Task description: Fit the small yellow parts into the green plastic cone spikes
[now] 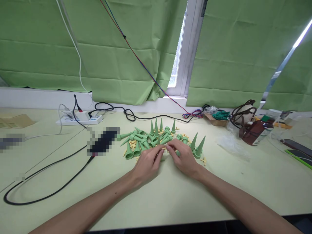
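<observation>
My left hand point(147, 160) and my right hand point(184, 157) meet fingertip to fingertip in front of a pile of green plastic cone spikes point(144, 143). Both are closed in a pinch, and whatever small piece sits between the fingertips is too hidden to name. Several spikes stand point up, among them a green spike point(200, 149) just right of my right hand. Small yellow T-shaped plastic pieces point(133, 145) lie scattered among the cones, and a single yellow piece point(203, 160) rests apart at the right. My fingers cover part of the pile.
A black cable point(70, 185) loops across the table's left side to a dark blurred device point(104, 141). Behind it lies a white power strip point(79, 119). At the right are a brown bottle point(258, 130), crumpled clear plastic point(232, 146), a small cardboard box point(214, 120) and a green-edged phone point(301, 158).
</observation>
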`<state>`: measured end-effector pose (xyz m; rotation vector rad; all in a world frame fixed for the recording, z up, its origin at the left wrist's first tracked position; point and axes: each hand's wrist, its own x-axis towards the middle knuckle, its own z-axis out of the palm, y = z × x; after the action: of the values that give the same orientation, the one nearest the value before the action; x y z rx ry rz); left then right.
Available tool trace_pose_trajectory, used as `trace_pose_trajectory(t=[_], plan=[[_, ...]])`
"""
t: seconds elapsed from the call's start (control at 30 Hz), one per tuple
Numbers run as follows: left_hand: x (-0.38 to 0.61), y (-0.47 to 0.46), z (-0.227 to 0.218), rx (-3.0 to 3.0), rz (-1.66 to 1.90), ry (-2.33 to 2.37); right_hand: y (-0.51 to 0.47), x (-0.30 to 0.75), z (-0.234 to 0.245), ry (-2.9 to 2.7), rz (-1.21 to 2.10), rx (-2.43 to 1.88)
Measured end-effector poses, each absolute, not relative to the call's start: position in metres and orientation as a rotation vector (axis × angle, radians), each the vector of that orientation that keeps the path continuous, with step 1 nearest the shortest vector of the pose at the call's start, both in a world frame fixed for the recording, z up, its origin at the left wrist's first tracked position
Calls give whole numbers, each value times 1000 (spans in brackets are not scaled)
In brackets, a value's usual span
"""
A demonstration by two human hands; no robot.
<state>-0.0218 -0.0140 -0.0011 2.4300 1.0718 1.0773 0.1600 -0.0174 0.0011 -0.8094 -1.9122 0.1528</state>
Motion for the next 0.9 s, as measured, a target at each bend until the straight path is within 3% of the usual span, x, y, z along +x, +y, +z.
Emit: trace_pose_trajectory(t=[0.57, 0.9], plan=[[-21, -11, -1, 2338, 1074, 1091, -20, 159, 4, -1921, 187, -777], [-20, -15, 5, 2301, 1259, 1228, -19, 159, 1, -1904, 165, -823]])
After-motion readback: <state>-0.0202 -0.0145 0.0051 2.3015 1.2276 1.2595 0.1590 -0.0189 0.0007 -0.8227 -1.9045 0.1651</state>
